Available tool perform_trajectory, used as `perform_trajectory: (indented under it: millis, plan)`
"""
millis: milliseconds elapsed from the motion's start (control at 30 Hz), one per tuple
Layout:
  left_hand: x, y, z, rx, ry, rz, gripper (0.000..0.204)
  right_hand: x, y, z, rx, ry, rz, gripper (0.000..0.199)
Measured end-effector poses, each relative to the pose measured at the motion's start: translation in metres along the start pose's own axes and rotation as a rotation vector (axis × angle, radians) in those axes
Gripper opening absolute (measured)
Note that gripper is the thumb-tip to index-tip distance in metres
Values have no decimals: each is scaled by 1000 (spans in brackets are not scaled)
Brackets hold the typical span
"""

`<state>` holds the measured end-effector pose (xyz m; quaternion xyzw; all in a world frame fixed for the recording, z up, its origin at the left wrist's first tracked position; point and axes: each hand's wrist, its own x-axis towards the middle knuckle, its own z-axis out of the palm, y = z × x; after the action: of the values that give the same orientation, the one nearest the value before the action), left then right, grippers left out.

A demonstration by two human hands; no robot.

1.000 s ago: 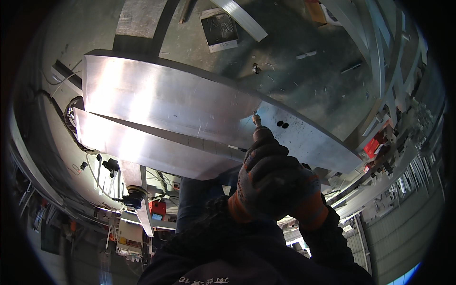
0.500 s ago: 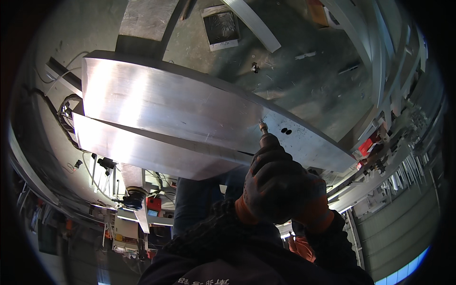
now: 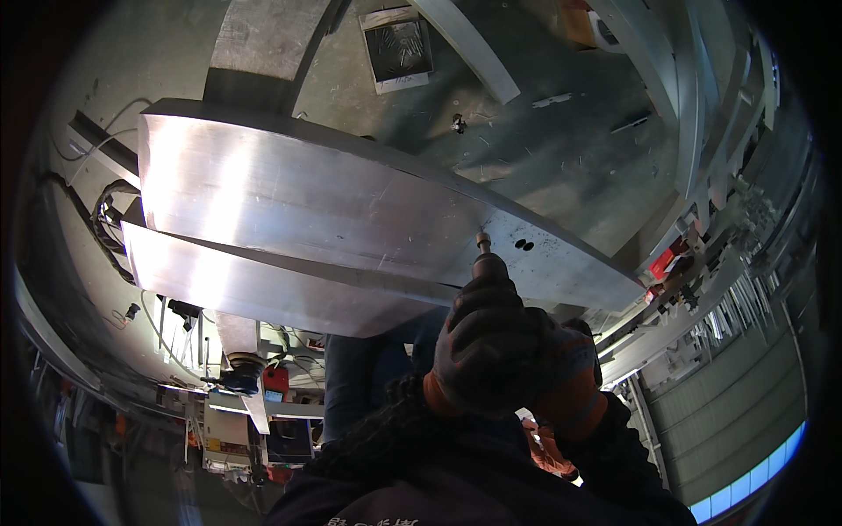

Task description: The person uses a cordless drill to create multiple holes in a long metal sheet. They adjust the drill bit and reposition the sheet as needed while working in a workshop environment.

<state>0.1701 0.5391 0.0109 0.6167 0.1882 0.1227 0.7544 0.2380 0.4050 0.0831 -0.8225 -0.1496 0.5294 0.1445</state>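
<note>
Both my hands wear dark gloves with orange cuffs. They are closed together around a slim handheld grinder (image 3: 488, 266) with a dark body and a metal tip. My left hand (image 3: 484, 346) wraps the body in front, and my right hand (image 3: 566, 364) grips behind it, its fingers partly hidden. The tip points away from me over a long curved metal panel (image 3: 324, 188), near a line where the shiny surface meets a duller one. Whether it touches the metal I cannot tell. Two dark holes (image 3: 524, 245) lie just right of the tip.
A second metal strip (image 3: 263, 280) runs along the panel's near side, close to my legs. On the floor beyond are a square tray (image 3: 399, 51) and a curved metal strip (image 3: 465, 48). Curved profiles (image 3: 693, 105) stand at the right. A round-headed tool (image 3: 242, 373) rests at the lower left.
The grinder's tip has drawn back slightly toward me, and my hands have turned so that more of the right one shows. The whole view has shifted a little.
</note>
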Motion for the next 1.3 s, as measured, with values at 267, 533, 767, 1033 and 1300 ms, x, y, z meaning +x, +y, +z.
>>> perform_trajectory:
  millis: [267,533,767,1033,1300]
  plan:
    - [-14,-4,19,100,-7,93,32,-19,56,41,-32,58,-31,50]
    - [-32,-18,30,79,22,79,36,-16,53,30,53,85,-7,50]
    - [-24,-18,27,99,30,120,39,-4,44,10,-52,148,-191,45]
    - [-9,-29,26,114,55,210,42,15,34,-16,-126,83,-143,42]
    - [-9,-29,52,225,138,221,34,23,73,-22,-119,37,-294,35]
